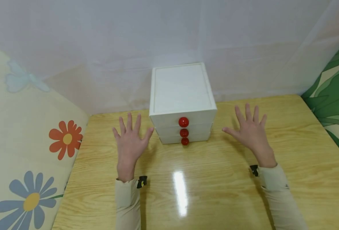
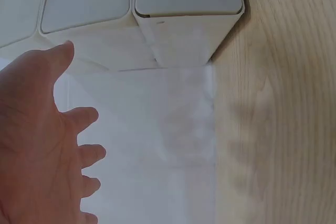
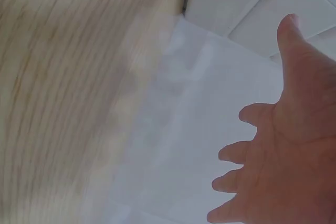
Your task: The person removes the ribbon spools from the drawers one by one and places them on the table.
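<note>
A white box of three stacked drawers [image 1: 182,89] stands at the back of the table, each drawer front bearing a round red knob [image 1: 183,122]. All three drawers look pushed in. To its left, my left hand [image 1: 131,143] is held with fingers spread and nothing in it; the thumb tip is close to the box's front left edge. My right hand [image 1: 251,132] is on the other side, a little farther from the box, its fingers also spread and holding nothing. In the left wrist view the drawer box [image 2: 178,38] rises beyond the thumb.
The wood-grain table [image 1: 204,185] meets a pale cloth backdrop [image 1: 114,48] just behind the box. A panel with painted flowers [image 1: 67,139] borders the left side, and one with green leaves [image 1: 336,89] the right. Dark wrist devices [image 1: 142,181] sit at both cuffs.
</note>
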Tool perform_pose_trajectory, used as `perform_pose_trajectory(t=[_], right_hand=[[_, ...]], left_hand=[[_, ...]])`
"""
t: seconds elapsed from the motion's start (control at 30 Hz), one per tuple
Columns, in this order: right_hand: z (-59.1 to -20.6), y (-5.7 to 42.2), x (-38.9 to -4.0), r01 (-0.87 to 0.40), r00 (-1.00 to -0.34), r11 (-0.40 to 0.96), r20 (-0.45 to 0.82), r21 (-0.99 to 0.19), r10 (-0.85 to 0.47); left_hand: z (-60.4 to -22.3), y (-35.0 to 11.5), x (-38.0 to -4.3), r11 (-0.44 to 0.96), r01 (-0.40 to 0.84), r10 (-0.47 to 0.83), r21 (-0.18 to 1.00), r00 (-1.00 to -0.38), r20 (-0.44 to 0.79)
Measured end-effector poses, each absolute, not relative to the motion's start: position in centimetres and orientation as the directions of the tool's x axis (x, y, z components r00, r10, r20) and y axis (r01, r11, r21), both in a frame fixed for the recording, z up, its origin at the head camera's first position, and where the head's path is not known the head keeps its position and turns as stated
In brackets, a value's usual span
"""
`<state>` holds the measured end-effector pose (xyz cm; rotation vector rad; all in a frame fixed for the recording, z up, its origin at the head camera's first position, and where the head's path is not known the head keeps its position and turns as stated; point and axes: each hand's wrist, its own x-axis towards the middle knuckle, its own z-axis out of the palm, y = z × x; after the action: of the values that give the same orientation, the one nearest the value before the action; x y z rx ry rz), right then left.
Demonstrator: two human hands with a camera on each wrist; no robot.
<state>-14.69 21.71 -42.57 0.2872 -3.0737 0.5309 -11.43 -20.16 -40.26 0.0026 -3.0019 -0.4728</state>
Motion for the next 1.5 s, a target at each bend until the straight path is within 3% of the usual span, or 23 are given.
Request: perform_pose_trajectory(t=[0.33, 0.47, 0.63, 0.9, 1.07, 1.23, 1.5], right_hand=[[-42.5, 21.8, -15.0, -0.152, -0.987, 0.913, 0.015, -0.380, -0.158], [-41.9, 21.6, -15.0, -0.191, -0.982, 0.882, 0.075, -0.430, -0.176], [-40.9, 21.0, -14.6, -0.302, -0.949, 0.838, 0.230, -0.455, -0.217], [-38.5, 19.1, -12.9, -0.488, -0.832, 0.743, 0.501, -0.457, -0.238], [-37.0, 17.5, -11.8, -0.651, -0.700, 0.629, 0.655, -0.424, -0.284], [-36.5, 15.3, -11.6, -0.766, -0.599, 0.503, 0.729, -0.401, -0.331], [-37.0, 11.9, -11.9, -0.790, -0.600, 0.387, 0.730, -0.475, -0.328]], left_hand=[[-40.0, -19.8, -11.7, 0.945, 0.021, -0.026, 0.326, -0.990, 0.140], [-39.6, -19.5, -11.6, 0.884, 0.062, -0.053, 0.463, -0.971, 0.232], [-39.2, -18.4, -11.6, 0.709, 0.245, -0.075, 0.661, -0.906, 0.416], [-38.0, -16.2, -11.4, 0.369, 0.500, -0.084, 0.783, -0.821, 0.564], [-37.5, -14.5, -11.6, 0.209, 0.532, -0.098, 0.821, -0.823, 0.559], [-37.3, -13.5, -11.9, 0.189, 0.500, -0.146, 0.845, -0.837, 0.528], [-38.0, -13.0, -11.4, 0.205, 0.479, -0.179, 0.853, -0.839, 0.514]])
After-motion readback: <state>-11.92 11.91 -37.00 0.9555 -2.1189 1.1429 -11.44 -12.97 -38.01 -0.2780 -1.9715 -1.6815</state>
